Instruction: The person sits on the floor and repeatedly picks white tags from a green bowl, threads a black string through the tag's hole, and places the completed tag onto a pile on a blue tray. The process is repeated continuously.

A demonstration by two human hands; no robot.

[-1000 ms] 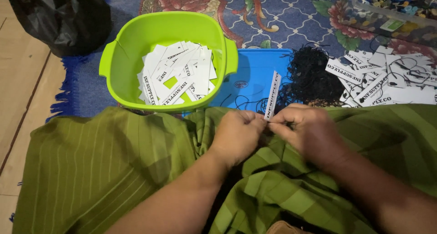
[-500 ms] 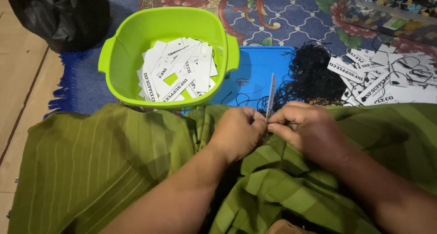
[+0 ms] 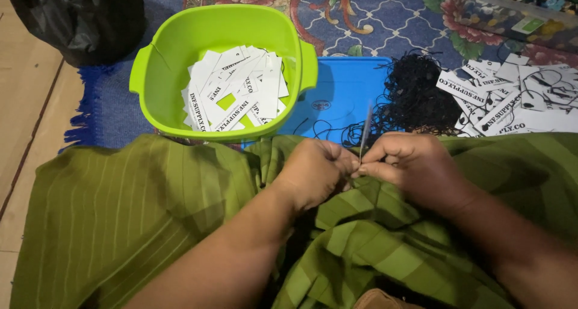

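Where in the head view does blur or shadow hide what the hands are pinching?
In the head view the thin card between the left hand and right hand is edge-on and motion-blurred; the fingertips meet in shadow, so the grip is unclear. The green tub and its white tags are sharp and evenly lit.

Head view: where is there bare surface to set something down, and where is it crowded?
Bare: the blue tray between the green tub and the black strings; the wood floor at far left. Crowded: tub full of white tags; loose tags at right; both hands pinching one tag.
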